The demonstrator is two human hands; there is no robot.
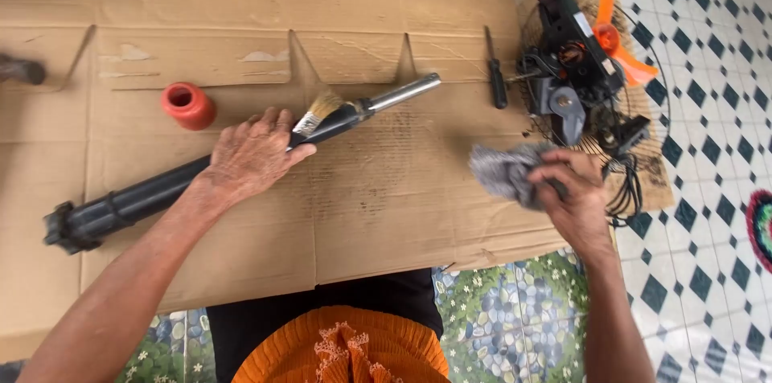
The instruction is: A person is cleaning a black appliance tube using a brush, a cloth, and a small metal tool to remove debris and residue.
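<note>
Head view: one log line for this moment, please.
left hand: resting on black fan pole, paintbrush under fingers | right hand: gripping grey rag | nearby: fan motor, screwdriver, red cap

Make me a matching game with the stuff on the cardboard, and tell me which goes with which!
Things:
1. rag
2. pole
3. cap
4. screwdriver

Places or colours:
A. red-orange, standing behind the left hand
B. grey, held in the right hand
C. dark, lying alone beside the fan motor
D. black with a shiny metal end, under the left hand

Pairs: 1-B, 2-D, 3-A, 4-C
</note>
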